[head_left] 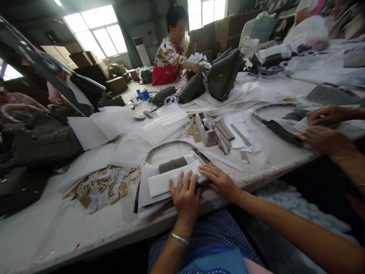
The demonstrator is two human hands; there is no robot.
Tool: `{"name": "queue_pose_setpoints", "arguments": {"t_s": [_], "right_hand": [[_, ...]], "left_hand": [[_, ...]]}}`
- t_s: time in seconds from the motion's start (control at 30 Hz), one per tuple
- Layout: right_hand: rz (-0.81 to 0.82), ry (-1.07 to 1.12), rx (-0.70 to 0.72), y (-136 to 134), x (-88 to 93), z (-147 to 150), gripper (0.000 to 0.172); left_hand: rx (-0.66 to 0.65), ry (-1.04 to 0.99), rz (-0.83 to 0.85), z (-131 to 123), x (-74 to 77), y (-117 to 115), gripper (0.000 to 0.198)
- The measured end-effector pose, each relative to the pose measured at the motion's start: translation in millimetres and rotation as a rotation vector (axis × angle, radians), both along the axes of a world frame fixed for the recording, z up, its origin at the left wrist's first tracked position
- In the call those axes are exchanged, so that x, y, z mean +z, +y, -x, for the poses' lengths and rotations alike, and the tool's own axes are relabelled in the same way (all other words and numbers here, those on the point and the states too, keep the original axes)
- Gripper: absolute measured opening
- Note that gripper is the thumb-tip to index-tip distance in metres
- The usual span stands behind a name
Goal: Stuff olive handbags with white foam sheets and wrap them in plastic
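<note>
A dark handbag (172, 165) lies flat before me at the table's front edge, its wrapped handle (168, 144) arching away from me. White foam sheet (162, 183) lies folded over the bag, with thinner white sheet under it. My left hand (186, 194) rests on the foam sheet with its fingers spread. At the sheet's right end lies my right hand (219, 180), fingers stretched out over the bag's edge. Whatever is beneath both palms is hidden.
Paper tags (105, 188) lie heaped to the left, near stacked white sheets (128, 152). A tape dispenser (205, 129) stands behind the bag. A co-worker's hands (325, 129) work on another bag at right. Another person (171, 57) stands across the table beside upright bags (224, 76).
</note>
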State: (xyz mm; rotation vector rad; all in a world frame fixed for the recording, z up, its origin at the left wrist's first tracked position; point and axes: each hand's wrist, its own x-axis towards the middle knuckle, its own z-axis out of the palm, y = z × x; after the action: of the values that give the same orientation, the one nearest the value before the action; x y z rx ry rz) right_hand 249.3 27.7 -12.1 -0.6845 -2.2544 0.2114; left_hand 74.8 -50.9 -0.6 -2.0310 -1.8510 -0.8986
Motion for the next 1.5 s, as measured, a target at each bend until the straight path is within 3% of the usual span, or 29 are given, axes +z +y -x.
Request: {"name": "queue_pose_setpoints", "arguments": {"t_s": [0.17, 0.27, 0.33, 0.5, 0.67, 0.77, 0.97, 1.23, 1.37, 1.5], "right_hand": [[0.028, -0.057, 0.064, -18, 6.2, -34, 0.060], [-0.011, -0.154, 0.092, -37, -1.8, -62, 0.070], [-0.040, -0.207, 0.119, -46, -11.0, -71, 0.067], [-0.078, -0.114, 0.106, -45, -24.7, -54, 0.048], [-0.122, 0.006, 0.169, -38, -20.1, -30, 0.029], [-0.056, 0.059, 0.148, -44, -17.0, -28, 0.026], [0.058, 0.068, 0.086, -73, -8.9, -35, 0.027], [0.050, 0.057, 0.078, -104, 3.2, -32, 0.024], [0.047, 0.042, 0.098, -99, 23.9, -30, 0.024], [0.026, -0.013, 0.143, -71, 53.5, -23, 0.022]], "left_hand": [[-0.006, 0.058, -0.008, 4, -9.1, 0, 0.034], [-0.010, 0.040, 0.016, 5, -8.7, -1, 0.036], [-0.007, 0.031, 0.023, 4, -8.3, -1, 0.037], [-0.009, 0.042, 0.014, 5, -9.3, -1, 0.035], [-0.008, 0.045, -0.025, 6, -13.9, 0, 0.037], [-0.003, 0.038, -0.036, 5, -15.2, 0, 0.037], [0.002, 0.050, -0.054, 4, -12.8, 1, 0.034], [-0.036, 0.063, -0.078, 4, -14.2, 0, 0.033], [-0.048, 0.055, -0.088, 4, -14.3, 0, 0.032], [-0.054, 0.045, -0.111, 4, -14.3, 1, 0.031]]}}
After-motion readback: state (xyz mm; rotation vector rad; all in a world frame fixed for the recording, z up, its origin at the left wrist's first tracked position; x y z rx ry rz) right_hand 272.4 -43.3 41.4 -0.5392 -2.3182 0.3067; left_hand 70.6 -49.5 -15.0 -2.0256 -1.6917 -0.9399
